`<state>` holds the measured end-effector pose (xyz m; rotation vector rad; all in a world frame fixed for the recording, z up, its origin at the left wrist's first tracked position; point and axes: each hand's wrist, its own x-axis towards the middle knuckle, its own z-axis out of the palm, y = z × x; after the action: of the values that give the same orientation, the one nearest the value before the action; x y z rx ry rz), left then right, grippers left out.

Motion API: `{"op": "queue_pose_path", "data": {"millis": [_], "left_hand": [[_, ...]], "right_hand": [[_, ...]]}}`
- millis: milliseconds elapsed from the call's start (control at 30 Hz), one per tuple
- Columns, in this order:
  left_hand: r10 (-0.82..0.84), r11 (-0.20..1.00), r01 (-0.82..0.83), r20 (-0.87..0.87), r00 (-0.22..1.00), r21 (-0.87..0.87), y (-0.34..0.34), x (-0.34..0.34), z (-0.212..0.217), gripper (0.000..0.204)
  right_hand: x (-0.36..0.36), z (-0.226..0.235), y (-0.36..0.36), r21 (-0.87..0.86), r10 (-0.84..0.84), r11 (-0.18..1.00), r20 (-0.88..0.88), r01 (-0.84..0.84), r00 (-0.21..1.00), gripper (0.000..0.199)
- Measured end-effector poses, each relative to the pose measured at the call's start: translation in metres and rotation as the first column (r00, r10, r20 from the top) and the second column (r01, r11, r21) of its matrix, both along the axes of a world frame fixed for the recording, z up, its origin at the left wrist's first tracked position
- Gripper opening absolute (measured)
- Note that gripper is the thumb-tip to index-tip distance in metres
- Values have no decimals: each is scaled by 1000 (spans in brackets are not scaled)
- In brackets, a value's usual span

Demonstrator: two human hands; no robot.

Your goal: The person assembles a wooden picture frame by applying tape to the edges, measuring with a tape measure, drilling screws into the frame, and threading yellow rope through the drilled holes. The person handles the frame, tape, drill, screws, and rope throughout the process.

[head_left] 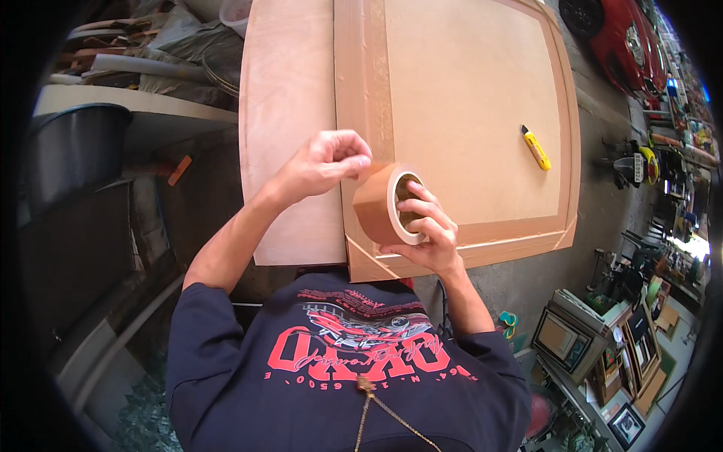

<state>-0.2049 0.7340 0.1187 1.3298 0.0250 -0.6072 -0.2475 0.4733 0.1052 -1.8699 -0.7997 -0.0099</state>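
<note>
A wide roll of brown packing tape (374,205) is tilted over the near left part of a large framed panel. Several fingers of my right hand (435,230) reach into its core, and the thumb presses on the outside. My left hand (331,162) is closed in a pinch right beside the roll's upper edge; what lies between its fingertips is too small to make out. Below both hands lies the panel (474,113), its tan back edged with strips of brown tape. A yellow utility knife (536,148) rests on the panel's right side.
A pale wooden board (290,90) lies under the panel's left side. At the left stand a black tub (79,151) and piled scrap. A red car (625,41) is at the far right, a motorbike (639,166) below it, and stacked picture frames (565,335) at lower right.
</note>
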Motion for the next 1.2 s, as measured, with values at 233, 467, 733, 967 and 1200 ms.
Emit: {"op": "queue_pose_path", "data": {"millis": [233, 467, 733, 967, 1200], "left_hand": [[306, 952, -290, 229, 924, -100, -14, 2, 17, 15], [264, 915, -343, 331, 906, 210, -45, 27, 36, 30], [40, 922, -295, 697, 716, 250, 26, 140, 10, 6], [11, 692, -402, 547, 837, 600, 62, 322, -107, 17], [27, 95, -567, 567, 823, 818, 85, 449, -161, 19]], "right_hand": [[-2, -4, -2, 125, -142, 979, -139, 160, 980, 42], [-13, 6, -21, 7, -112, 992, -410, 126, 905, 36], [-39, -29, 0, -504, -455, 862, -718, 57, 527, 49], [43, -54, 75, -9, -402, 877, -561, 481, 723, 36], [200, -62, 117, 191, -163, 896, -699, 401, 696, 46]]}}
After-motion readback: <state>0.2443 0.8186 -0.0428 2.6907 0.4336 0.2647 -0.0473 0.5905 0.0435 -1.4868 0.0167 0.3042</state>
